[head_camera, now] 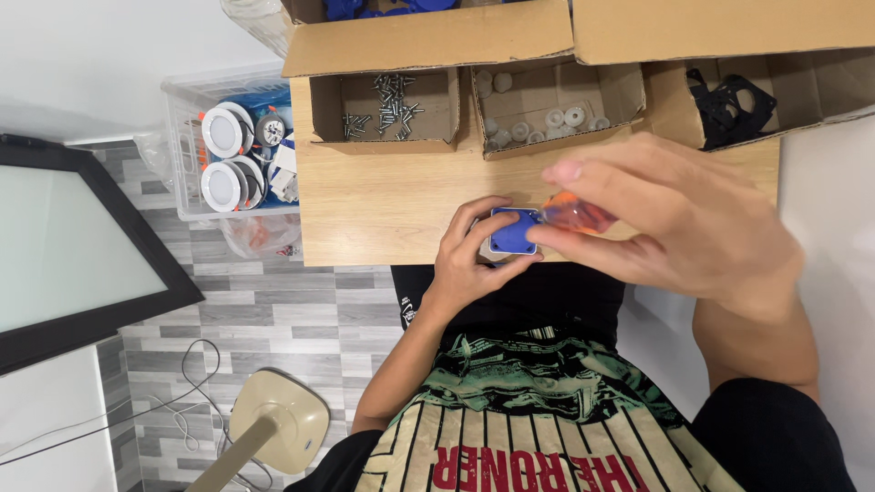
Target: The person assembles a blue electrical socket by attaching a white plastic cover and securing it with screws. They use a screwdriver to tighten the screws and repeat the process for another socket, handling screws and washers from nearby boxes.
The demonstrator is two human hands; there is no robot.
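Bare wood lies open on the light wooden tabletop (365, 205) left of the hands — room to pass there. The far edge is walled by three open cardboard trays: one of metal screws (385, 109), one of white round caps (547, 109), one of black plastic frames (729, 105) — flaps overhanging behind.

Screwdriver tip (543, 219) (behind right-hand fingers (583, 196)) hidden
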